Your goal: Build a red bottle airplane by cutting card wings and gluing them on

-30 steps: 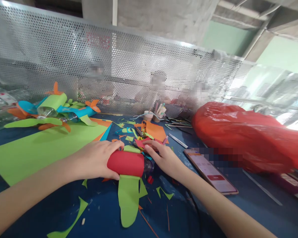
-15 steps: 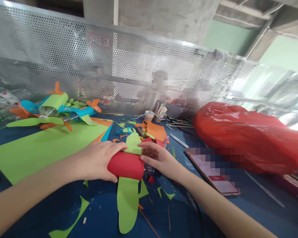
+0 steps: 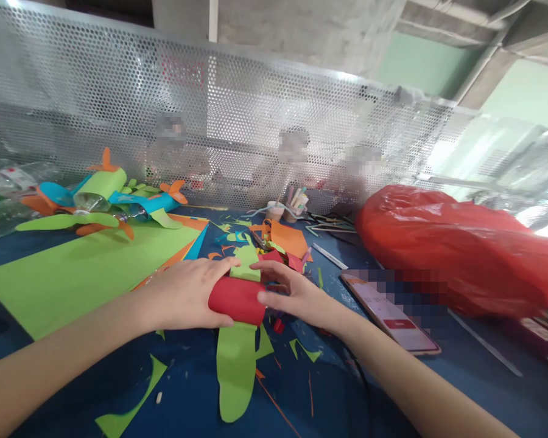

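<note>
A small plastic bottle wrapped in red paper (image 3: 238, 300) lies on its side in front of me, its neck end to the right. From the left, my left hand (image 3: 187, 293) curls around the wrapped body, thumb on the near side. My right hand (image 3: 296, 299) grips the neck end, its thumb pressed on the red paper's edge and its fingers bent behind. One green paper wing (image 3: 236, 374) sticks out toward me from under the bottle. A second green wing (image 3: 245, 266) points away, partly covered by fingertips. The neck is mostly hidden by my right hand.
Finished-looking paper bottle planes (image 3: 100, 198) and clear bottles (image 3: 9, 188) stand at back left, beside green paper sheets (image 3: 82, 267). Pen cups (image 3: 274, 211) stand behind scraps. A phone (image 3: 388, 316) and red plastic bag (image 3: 452, 243) lie right. People sit beyond the perforated screen (image 3: 256, 115).
My left hand has slid slightly right along the red-wrapped bottle. My right thumb has moved onto the paper's edge, and less of the neck shows.
</note>
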The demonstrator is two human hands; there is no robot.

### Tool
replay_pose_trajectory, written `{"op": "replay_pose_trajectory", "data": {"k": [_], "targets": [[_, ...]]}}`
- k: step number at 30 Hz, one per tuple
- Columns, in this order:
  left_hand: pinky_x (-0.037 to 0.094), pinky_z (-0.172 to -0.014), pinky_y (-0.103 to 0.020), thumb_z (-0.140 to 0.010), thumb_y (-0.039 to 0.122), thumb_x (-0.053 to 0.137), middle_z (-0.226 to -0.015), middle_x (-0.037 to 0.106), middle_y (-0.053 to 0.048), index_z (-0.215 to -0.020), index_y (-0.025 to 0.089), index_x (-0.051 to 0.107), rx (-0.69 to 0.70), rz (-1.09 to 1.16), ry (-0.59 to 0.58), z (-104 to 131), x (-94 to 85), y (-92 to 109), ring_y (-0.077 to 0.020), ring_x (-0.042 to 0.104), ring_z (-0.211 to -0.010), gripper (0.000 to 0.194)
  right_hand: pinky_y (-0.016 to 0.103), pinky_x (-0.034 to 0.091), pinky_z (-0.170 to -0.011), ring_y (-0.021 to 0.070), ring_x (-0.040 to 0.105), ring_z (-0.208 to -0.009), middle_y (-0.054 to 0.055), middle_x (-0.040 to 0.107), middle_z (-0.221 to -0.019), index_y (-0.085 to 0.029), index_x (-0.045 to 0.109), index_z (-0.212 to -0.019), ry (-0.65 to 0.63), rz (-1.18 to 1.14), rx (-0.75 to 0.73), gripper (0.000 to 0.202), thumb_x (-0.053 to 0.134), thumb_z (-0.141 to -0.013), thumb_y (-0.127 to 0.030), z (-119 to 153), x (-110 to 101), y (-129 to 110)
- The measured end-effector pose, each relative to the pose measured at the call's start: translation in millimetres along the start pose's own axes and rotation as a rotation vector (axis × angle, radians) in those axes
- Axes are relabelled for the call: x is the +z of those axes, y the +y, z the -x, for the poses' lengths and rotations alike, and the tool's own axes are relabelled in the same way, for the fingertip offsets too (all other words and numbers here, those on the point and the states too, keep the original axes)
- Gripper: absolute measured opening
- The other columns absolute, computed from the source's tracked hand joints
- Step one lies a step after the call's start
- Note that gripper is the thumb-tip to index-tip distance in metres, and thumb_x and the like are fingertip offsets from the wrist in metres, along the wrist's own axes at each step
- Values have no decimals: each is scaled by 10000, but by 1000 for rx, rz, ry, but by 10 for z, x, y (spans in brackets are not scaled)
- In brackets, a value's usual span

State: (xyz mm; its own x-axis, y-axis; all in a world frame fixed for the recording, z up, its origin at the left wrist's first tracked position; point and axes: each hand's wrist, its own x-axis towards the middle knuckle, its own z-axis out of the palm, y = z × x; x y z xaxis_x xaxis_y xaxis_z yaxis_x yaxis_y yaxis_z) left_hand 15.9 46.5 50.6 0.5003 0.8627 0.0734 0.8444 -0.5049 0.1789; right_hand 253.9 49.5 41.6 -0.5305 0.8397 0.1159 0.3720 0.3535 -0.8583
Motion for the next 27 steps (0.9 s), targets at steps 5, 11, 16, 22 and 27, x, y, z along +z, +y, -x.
{"op": "replay_pose_trajectory", "data": {"k": [5,11,16,22,27], "targets": [[443,-887,-500,-667,655,586,-1260,589,-113,-1388,319,337,31,-11,25,4,14,6,-361,567,-1098,834,388,414,-993,231,507,-1162,46,489,-1300,-291,402,-1314,-94,238,-53,808,806,-613,-302,99,39,-131],[461,-871,-465,-568,711,634,-1293,574,-98,-1383,308,351,61,4,10,13,-9,20,-361,545,-1139,952,403,386,-1002,242,478,-1189,56,496,-1288,-283,430,-1287,44,388,-88,755,787,-622,-263,91,181,-73],[470,-831,-481,-566,724,624,-1248,598,-116,-1410,325,311,35,-25,-1,0,-15,9,-379,567,-1096,984,412,414,-964,258,501,-1157,89,480,-1288,-269,425,-1310,59,441,-61,805,801,-601,-329,87,160,-38],[469,-841,-461,-607,708,603,-1215,619,-108,-1306,295,472,92,-25,-19,-17,-24,15,-366,568,-1094,822,399,432,-925,249,550,-1080,62,533,-1234,-286,460,-1260,82,499,-74,789,824,-561,-309,90,164,-48],[480,-800,-446,-621,700,593,-1159,642,-99,-1312,314,440,85,-47,-8,-7,-34,32,-356,605,-1021,807,398,437,-914,259,562,-1069,68,564,-1207,-262,473,-1232,96,571,-81,755,816,-566,-354,99,187,-39]]}}
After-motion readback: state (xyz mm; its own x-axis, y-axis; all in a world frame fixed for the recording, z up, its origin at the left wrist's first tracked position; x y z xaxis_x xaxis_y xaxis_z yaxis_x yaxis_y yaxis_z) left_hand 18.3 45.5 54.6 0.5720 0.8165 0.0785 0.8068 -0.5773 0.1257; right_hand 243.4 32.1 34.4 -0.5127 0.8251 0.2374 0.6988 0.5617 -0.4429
